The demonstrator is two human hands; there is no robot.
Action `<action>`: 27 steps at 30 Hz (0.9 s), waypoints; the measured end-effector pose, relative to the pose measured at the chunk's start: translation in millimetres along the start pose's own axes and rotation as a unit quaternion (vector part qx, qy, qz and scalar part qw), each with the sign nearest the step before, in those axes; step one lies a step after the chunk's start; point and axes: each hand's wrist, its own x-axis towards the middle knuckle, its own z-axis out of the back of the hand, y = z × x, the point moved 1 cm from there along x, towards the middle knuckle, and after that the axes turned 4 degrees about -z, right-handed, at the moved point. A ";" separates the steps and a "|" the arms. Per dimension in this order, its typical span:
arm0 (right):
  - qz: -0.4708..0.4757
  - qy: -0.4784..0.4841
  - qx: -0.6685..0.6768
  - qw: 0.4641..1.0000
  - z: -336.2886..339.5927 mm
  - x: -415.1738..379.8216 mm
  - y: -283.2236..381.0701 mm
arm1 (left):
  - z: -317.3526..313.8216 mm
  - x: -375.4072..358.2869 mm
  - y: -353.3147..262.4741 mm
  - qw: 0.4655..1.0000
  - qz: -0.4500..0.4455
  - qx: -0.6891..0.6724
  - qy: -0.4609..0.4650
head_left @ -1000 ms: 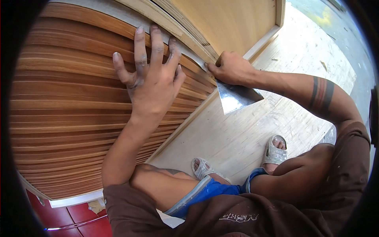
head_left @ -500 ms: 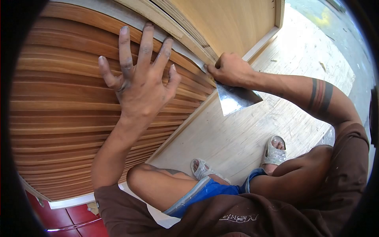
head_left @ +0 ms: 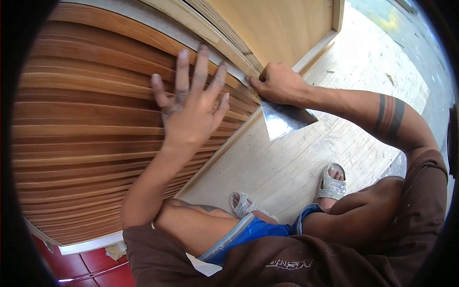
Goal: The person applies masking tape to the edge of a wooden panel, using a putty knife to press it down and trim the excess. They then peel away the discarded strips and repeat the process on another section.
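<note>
My left hand (head_left: 191, 112) is spread over the ribbed brown wood panel (head_left: 91, 112), its fingertips near the panel's upper edge strip. The fingers are apart and hold nothing. At the panel's right corner, my right hand (head_left: 282, 85) is closed round a metal scraper (head_left: 286, 119). Its shiny, flat, wedge-shaped blade shows below the hand, while the gripped part is hidden by the fingers. A pale strip (head_left: 234, 71) runs between the brown panel and the wooden frame, and reaches my right thumb.
A light wooden panel with a raised frame (head_left: 282, 28) stands at the top. Below lies a pale, scuffed board (head_left: 287, 162), where my sandalled feet (head_left: 332, 182) rest. Red tiles (head_left: 95, 263) show at the lower left.
My left hand has slid right and slightly down along the brown panel, towards my right hand. My right hand and the scraper have hardly moved.
</note>
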 end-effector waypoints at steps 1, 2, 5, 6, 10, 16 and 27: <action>-0.002 -0.001 0.001 1.000 -0.5 -0.1 -0.5 | -5.0 -1.8 -7.3 0.999 -0.001 -0.021 -0.028; -0.006 0.000 -0.001 1.000 -1.5 0.1 -1.6 | -10.2 -3.0 -12.9 0.999 -0.001 -0.026 -0.029; 0.028 -0.018 0.012 0.999 -4.4 3.8 -7.5 | -18.6 -1.6 -24.0 0.999 0.012 -0.027 -0.033; 0.025 -0.024 0.012 0.999 -5.6 3.4 -8.1 | -17.2 -0.7 -24.6 0.999 0.008 -0.029 -0.030; 0.023 -0.054 0.003 0.998 -11.8 3.1 -3.2 | -11.5 -3.0 -22.4 1.000 0.006 -0.026 0.005; 0.029 -0.047 0.011 0.998 -10.5 4.9 3.0 | -18.0 -2.4 -24.6 1.000 0.005 -0.016 -0.009; 0.022 -0.070 -0.055 0.996 -13.3 2.4 9.5 | -25.0 -5.5 -32.0 1.000 -0.006 -0.011 0.012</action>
